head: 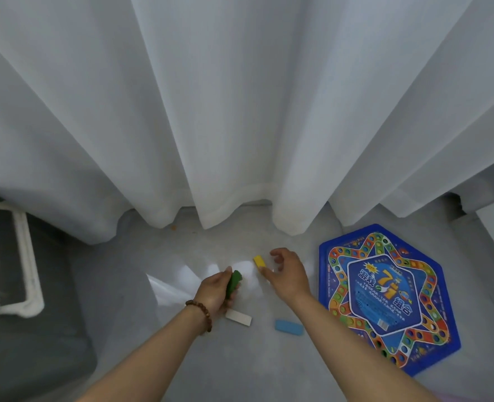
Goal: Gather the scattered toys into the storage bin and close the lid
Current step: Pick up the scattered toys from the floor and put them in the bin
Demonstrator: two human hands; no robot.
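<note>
Though beside the yellow block (259, 262), right hand (288, 274) fingers half open, empty; left hand (215, 291) fingers tight round green block (234, 281)

One head-worn wide view, steeply down onto floor (182, 358) by curtain (240, 111)

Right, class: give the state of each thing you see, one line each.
left hand: grips the green block
right hand: fingers loosely curled, holding nothing
yellow block: on the floor, by the right thumb
white block: on the floor, partly hidden by left hand
blue block: flat on the floor, untouched
game board: flat on the floor, untouched
curtain: drawn, hanging to the floor
</note>
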